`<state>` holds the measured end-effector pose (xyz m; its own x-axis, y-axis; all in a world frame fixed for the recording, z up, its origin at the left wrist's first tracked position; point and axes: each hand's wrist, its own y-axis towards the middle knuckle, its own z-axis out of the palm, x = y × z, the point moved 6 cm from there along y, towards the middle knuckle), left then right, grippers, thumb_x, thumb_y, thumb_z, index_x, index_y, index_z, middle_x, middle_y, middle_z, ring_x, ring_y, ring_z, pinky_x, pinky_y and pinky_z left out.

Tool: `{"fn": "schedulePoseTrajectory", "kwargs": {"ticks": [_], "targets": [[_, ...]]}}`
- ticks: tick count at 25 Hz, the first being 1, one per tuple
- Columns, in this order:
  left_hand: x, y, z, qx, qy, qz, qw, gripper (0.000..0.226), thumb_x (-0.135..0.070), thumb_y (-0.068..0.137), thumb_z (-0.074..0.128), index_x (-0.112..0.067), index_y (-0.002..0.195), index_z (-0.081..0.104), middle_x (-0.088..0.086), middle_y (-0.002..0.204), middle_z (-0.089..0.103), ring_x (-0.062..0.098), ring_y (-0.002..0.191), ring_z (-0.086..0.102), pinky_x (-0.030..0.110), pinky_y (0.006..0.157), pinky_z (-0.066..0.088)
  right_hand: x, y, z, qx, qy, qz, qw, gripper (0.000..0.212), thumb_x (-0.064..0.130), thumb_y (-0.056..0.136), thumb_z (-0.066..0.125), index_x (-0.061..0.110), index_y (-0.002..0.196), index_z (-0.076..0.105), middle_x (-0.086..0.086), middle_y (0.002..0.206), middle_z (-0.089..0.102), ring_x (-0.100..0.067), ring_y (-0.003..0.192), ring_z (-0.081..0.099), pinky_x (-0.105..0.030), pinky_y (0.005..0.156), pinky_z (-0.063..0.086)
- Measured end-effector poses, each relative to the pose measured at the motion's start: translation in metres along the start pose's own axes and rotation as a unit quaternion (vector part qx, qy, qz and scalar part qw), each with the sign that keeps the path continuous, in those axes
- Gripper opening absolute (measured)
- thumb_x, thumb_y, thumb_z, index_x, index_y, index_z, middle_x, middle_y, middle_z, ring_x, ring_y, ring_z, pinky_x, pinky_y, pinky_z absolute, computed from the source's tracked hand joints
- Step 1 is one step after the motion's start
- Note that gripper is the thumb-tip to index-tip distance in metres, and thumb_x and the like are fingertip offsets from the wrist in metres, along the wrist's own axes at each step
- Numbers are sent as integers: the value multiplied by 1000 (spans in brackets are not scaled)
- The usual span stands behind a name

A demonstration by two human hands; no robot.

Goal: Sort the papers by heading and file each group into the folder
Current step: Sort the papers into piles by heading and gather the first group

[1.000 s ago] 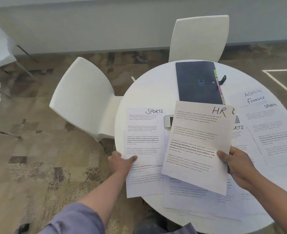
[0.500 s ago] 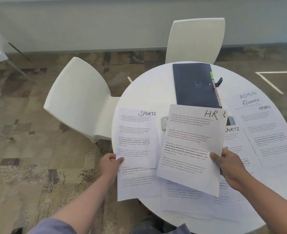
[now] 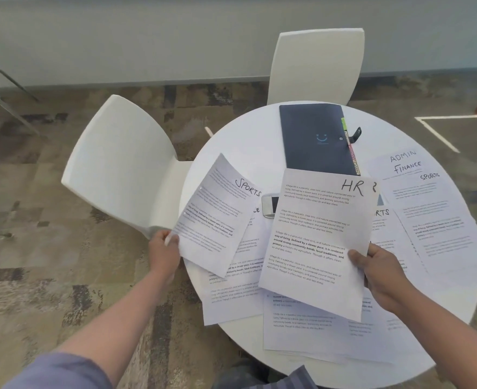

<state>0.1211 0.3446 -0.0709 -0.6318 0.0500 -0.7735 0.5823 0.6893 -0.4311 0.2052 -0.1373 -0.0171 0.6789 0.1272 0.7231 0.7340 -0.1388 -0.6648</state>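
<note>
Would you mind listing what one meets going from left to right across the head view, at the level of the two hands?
left hand → SPORTS sheet it pinches → HR sheet → right hand gripping it → fanned sheets headed ADMIN, FINANCE, SPORTS on the white table.

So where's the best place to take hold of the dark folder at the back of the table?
Probably the folder's bare left long edge, coming from its left over the open table. It lies flat and closed; the near end is overlapped by the HR sheet, and the right edge carries the tabs and strap.
</note>
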Motion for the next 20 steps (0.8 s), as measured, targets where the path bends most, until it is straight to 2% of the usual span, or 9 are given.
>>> {"fn": "schedulePoseTrajectory", "kwargs": {"ticks": [4, 7, 10, 12, 14, 16, 18, 20], "targets": [[-12, 45, 0, -10, 19, -13, 1000, 20, -6, 103, 45, -1, 115, 59, 16, 110, 63, 21, 87, 56, 27, 63, 45, 2, -1, -8, -10, 4, 1, 1000, 21, 6, 102, 58, 11, 119, 71, -8, 112, 78, -33, 103, 73, -53, 99, 55], [-26, 61, 5, -21, 2, -34, 999, 23, -5, 101, 49, -2, 121, 61, 11, 113, 63, 25, 95, 59, 31, 69, 48, 2, 3, -10, -20, 0, 1, 1000, 19, 8, 102, 59, 16, 112, 72, -7, 110, 79, -33, 101, 71, -49, 92, 52], [-35, 76, 14, -4, -19, -47, 999, 19, -8, 99, 54, -6, 116, 62, 13, 115, 67, 29, 89, 63, 31, 58, 51, -3, 4, -12, -27, 6, 3, 1000, 18, 8, 102, 59, 15, 112, 72, -7, 109, 79, -32, 101, 73, -43, 84, 56], [-34, 82, 18, -5, -18, -56, 998, 19, -8, 97, 57, -6, 115, 64, 15, 116, 69, 30, 89, 65, 31, 58, 54, -3, 3, -13, -33, 7, 1, 999, 16, 8, 102, 59, 14, 111, 72, -8, 109, 78, -31, 97, 72, -41, 77, 56], [-24, 80, 21, -4, -31, -77, 997, 19, -9, 97, 60, -6, 115, 64, 14, 117, 69, 27, 88, 67, 31, 62, 56, -5, 4, -14, -38, 8, 3, 999, 16, 8, 102, 59, 13, 110, 72, -9, 110, 78, -33, 97, 72, -45, 84, 57], [-20, 74, 19, -34, -36, -77, 996, 21, -11, 96, 63, -9, 116, 63, 13, 117, 70, 23, 85, 66, 35, 74, 58, -7, 5, -13, -40, 8, 7, 999, 16, 7, 102, 59, 14, 108, 72, -8, 107, 79, -32, 97, 72, -48, 89, 57], [-19, 64, 11, -90, -30, -56, 994, 28, -12, 96, 64, -9, 124, 60, 11, 122, 67, 23, 96, 63, 34, 85, 52, -10, 6, -11, -40, -1, 10, 999, 16, 8, 102, 59, 15, 108, 72, -7, 105, 79, -33, 98, 73, -53, 95, 56], [-10, 47, 8, -112, -27, -41, 992, 36, -17, 96, 67, -8, 130, 55, 7, 126, 59, 22, 106, 57, 31, 89, 45, -12, 9, -9, -38, -2, 13, 999, 16, 8, 102, 59, 15, 108, 72, -8, 107, 79, -34, 100, 72, -56, 98, 55]]}}
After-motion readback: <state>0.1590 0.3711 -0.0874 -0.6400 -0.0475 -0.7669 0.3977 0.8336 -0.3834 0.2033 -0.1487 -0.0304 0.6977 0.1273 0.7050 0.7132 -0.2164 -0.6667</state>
